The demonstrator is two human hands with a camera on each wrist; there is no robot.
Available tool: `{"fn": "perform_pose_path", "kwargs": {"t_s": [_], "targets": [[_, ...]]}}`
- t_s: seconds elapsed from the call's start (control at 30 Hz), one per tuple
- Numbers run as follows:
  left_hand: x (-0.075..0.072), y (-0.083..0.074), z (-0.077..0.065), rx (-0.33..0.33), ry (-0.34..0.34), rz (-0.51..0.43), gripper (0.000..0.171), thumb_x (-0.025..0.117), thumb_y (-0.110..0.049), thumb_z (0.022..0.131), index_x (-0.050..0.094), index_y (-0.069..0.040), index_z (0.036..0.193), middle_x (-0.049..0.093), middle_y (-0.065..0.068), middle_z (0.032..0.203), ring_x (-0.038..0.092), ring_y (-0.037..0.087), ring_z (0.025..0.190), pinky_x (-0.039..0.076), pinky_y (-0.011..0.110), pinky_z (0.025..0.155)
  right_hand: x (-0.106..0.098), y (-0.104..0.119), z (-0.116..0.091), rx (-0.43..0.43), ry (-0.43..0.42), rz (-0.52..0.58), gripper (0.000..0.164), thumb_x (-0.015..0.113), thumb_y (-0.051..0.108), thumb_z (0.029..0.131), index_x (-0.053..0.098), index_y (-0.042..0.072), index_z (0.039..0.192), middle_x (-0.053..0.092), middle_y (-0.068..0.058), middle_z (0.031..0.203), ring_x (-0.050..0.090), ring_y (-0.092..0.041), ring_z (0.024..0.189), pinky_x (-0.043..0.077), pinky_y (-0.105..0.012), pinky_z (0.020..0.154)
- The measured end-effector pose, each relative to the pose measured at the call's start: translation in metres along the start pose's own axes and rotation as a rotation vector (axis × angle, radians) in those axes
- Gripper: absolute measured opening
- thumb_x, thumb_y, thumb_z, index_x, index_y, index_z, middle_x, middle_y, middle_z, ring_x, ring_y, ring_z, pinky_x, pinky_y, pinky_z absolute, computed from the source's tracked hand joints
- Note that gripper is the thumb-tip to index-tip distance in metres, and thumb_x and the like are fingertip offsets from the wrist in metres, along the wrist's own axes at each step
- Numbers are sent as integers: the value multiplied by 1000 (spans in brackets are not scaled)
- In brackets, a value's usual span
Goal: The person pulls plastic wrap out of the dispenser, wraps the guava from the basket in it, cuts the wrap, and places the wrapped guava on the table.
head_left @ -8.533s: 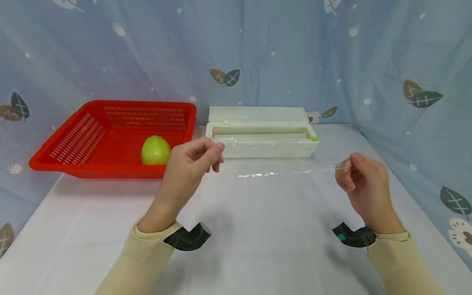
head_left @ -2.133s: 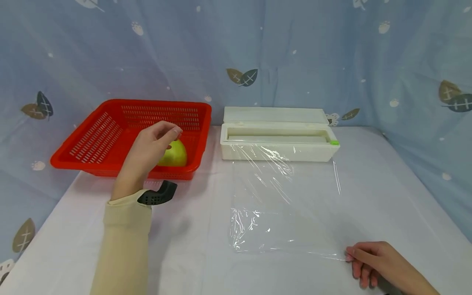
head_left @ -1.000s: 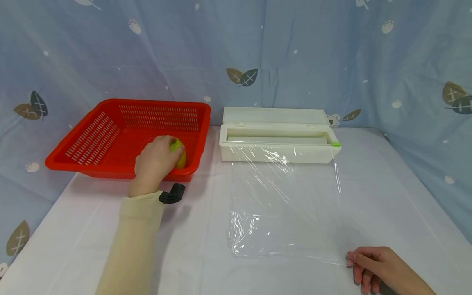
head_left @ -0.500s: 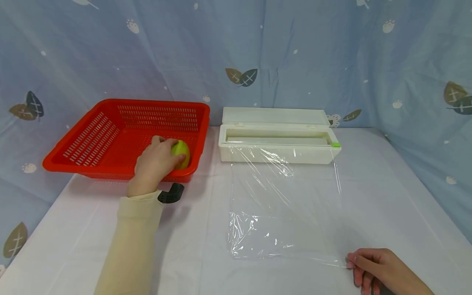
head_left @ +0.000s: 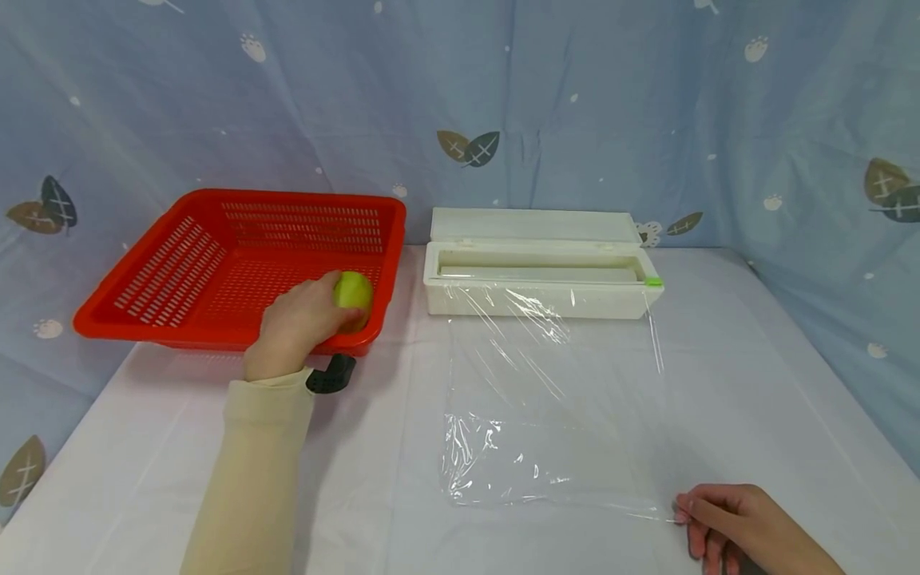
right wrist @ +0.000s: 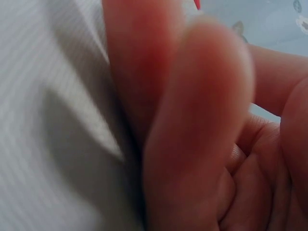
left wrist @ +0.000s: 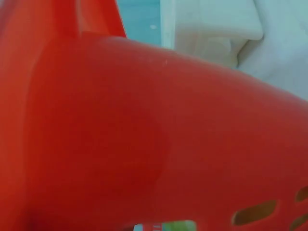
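Observation:
A smooth yellow-green fruit (head_left: 354,291), which looks like a guava, sits in the near right corner of the red plastic basket (head_left: 391,263). My left hand (head_left: 298,323) reaches over the basket's near rim and grips the fruit from its left, thumb across its front. Clear plastic wrap (head_left: 546,431) runs from a white wrap dispenser (head_left: 539,302) with its lid up, and lies toward me over the table. At its near right corner my right hand (head_left: 740,519) pinches the film's edge between thumb and index finger; the other fingers hang loosely curled.
A white cloth (head_left: 747,359) covers the table, and a blue leaf-print curtain (head_left: 611,104) hangs behind and at both sides. The dispenser bears a green slider (head_left: 653,282) at its right end. Basket wall (left wrist: 144,125) fills most of the left wrist view.
The film was first held up between both hands, then drawn down over the table. My left hand left it, lowered into the basket and took hold of the fruit. My right hand kept its pinch.

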State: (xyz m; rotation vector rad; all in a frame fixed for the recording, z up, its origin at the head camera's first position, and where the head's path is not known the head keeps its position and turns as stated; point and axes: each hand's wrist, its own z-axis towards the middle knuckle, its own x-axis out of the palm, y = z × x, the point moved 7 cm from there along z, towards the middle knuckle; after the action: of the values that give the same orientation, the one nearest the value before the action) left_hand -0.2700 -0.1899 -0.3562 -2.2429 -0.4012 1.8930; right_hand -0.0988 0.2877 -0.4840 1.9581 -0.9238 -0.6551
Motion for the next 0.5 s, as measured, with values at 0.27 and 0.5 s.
{"fn": "perform_pose_path", "kwargs": {"t_s": [0.27,0.5], "targets": [[1,1,0,-16,27,5,73,61,-45,78,29,-11,135,46,15,103,43,30,88,37,42,61,0,2,0,-15,15,9,36,36,22,97,56,-7,94,60,-18,73,58,-26,58,48,-34,49],[-1,1,1,-32,10,-17,73,62,-44,78,30,-11,134,44,15,104,43,30,88,37,43,61,1,2,0,-9,15,14,36,36,22,97,57,-7,95,60,-18,74,59,-27,59,48,-34,50]]}}
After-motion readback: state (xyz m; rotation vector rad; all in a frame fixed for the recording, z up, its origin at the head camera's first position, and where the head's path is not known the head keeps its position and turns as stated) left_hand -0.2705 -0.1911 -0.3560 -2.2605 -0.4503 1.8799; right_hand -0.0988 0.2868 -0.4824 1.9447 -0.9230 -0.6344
